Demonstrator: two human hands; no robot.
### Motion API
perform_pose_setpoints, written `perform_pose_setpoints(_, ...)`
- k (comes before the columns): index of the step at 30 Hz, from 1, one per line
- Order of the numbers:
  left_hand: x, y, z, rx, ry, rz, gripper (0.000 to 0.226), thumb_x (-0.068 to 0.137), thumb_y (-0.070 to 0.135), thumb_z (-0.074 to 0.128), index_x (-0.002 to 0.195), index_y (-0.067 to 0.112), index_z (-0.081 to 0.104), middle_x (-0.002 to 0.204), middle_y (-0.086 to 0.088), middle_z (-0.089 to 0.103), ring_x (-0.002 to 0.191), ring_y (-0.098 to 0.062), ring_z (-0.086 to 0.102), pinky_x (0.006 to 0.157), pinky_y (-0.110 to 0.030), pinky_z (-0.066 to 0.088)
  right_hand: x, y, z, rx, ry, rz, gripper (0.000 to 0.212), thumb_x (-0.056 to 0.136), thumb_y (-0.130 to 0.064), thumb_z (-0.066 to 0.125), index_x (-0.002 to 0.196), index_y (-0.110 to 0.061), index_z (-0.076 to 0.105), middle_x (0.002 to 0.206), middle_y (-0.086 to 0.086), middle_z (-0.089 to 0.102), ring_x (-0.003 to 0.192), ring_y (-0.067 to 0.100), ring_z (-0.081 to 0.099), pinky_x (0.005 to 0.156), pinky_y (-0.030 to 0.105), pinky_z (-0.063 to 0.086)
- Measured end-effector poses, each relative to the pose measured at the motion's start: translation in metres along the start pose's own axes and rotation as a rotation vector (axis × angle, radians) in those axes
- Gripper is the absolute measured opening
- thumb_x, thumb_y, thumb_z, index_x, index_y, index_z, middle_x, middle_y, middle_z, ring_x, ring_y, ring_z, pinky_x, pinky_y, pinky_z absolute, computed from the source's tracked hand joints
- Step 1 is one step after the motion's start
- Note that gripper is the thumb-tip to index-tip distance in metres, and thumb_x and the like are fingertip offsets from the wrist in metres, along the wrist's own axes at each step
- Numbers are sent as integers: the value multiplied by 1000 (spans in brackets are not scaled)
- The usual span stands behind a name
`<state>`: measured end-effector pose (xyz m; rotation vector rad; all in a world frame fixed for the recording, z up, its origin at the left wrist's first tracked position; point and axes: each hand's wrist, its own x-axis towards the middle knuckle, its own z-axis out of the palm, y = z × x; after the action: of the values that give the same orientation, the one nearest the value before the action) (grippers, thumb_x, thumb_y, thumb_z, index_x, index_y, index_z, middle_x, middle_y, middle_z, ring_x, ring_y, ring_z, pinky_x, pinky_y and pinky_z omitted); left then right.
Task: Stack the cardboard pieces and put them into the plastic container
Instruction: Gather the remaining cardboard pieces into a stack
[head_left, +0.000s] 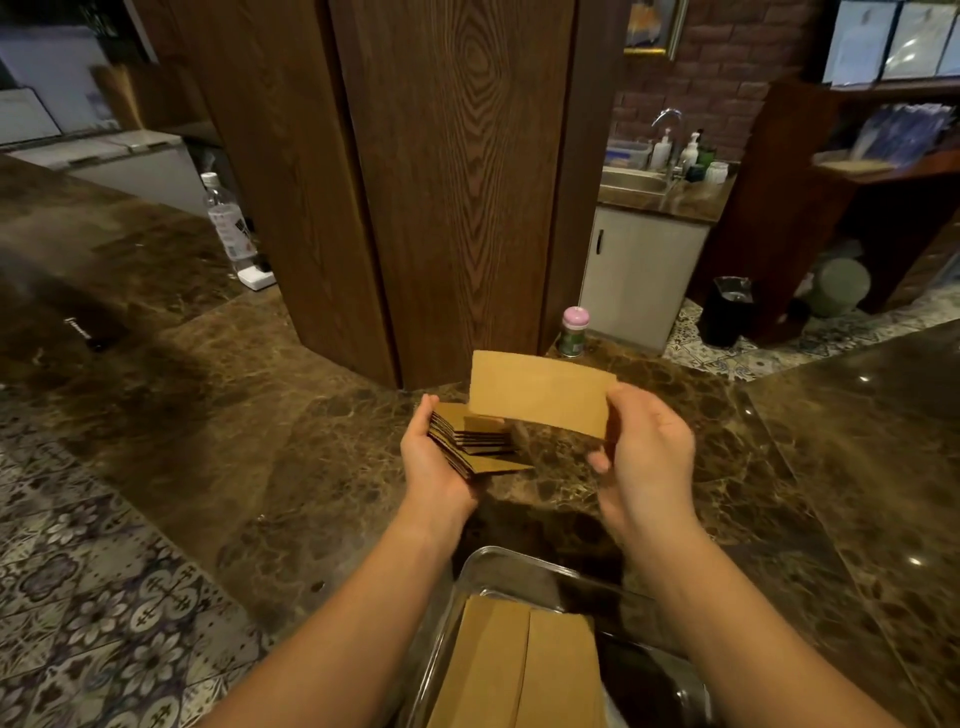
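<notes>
Brown cardboard stack (470, 441) sits fanned in the left hand (436, 457), fingers curled under it, likely as a base for squaring the pieces. To its right, one single cardboard piece (540, 397) stands upright over the stack, pinched at its far end by the right hand (647, 457), apparently to be laid on top. Below, nearest the body, the plastic container (498, 566) already holds two flat pieces.

A dark marble bench (260, 415) wraps a wooden pillar (441, 182), with a clear bottle (228, 228) left, a pink-capped bottle (574, 332) right, and a sink (634, 182) behind.
</notes>
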<state>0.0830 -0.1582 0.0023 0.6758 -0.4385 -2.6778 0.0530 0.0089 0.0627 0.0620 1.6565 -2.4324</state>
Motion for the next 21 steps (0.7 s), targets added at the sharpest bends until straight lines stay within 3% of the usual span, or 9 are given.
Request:
perform_pose_setpoints(2, -2, -5, 1, 34, -29, 23, 55, 97, 48, 50, 57, 21, 78, 73, -2, 77, 67, -23, 75, 63, -38, 59, 0, 9, 5, 26, 24, 169, 15, 100, -18, 57, 106, -10, 70, 76, 4, 75, 48, 6, 57, 36, 16, 38)
perform_pose_setpoints(4, -1, -11, 2, 35, -48, 61, 54, 97, 47, 51, 59, 22, 80, 74, -1, 78, 68, -21, 76, 58, -37, 60, -2, 22, 12, 6, 71, 203, 16, 100, -12, 56, 115, -10, 61, 86, 11, 71, 49, 7, 63, 38, 18, 42)
perform_pose_setpoints(7, -3, -16, 4, 41, -66, 96, 48, 94, 50, 56, 67, 20, 82, 77, -6, 77, 75, -25, 76, 70, -43, 62, -5, 39, 15, -158, 88, 42, 25, 99, -7, 53, 109, -30, 58, 86, 7, 72, 62, 14, 71, 45, 26, 52)
perform_pose_setpoints(10, -7, -14, 9, 23, -60, 129, 45, 87, 56, 64, 98, 14, 75, 90, -11, 75, 84, -31, 75, 76, -50, 61, -6, 50, 13, -493, 2, -124, 32, 96, -13, 55, 85, -40, 69, 83, -11, 74, 79, 9, 71, 71, 41, 63)
perform_pose_setpoints(13, -11, -16, 16, 23, -75, 202, 79, 63, 74, 67, 124, 24, 61, 108, -13, 68, 97, -38, 71, 80, -56, 58, -8, 51, 14, -568, -26, -182, 36, 96, -17, 56, 76, -45, 68, 80, -28, 72, 80, -2, 69, 75, 40, 62)
perform_pose_setpoints(14, -14, -18, 17, 50, -86, 208, 84, 62, 72, 68, 129, 23, 56, 109, -13, 66, 98, -37, 70, 80, -55, 58, -7, 52, 16, -565, -24, -198, 36, 96, -17, 56, 76, -45, 68, 80, -27, 72, 80, -2, 69, 75, 38, 63)
perform_pose_setpoints(16, -20, -20, 20, 113, -111, 216, 68, 72, 52, 72, 126, 16, 52, 103, -14, 64, 88, -31, 69, 74, -46, 61, -8, 53, 20, -582, -57, -227, 27, 97, -24, 54, 84, -42, 71, 83, -18, 74, 82, 2, 69, 76, 39, 62)
perform_pose_setpoints(18, -21, -19, 23, 104, -103, 177, 54, 75, 33, 73, 121, 17, 50, 103, -14, 60, 79, -25, 65, 68, -38, 61, -10, 51, 18, -714, -107, -381, 25, 96, -45, 47, 98, -37, 71, 93, -15, 68, 90, 8, 65, 78, 37, 57)
perform_pose_setpoints(21, -25, -18, 30, 145, -107, 21, 55, 77, 44, 71, 115, 7, 56, 101, -16, 59, 85, -24, 62, 90, -40, 52, -3, 45, 6, -881, -128, -898, 62, 96, -64, 31, 105, -18, 70, 103, 0, 53, 100, 17, 50, 85, 36, 39)
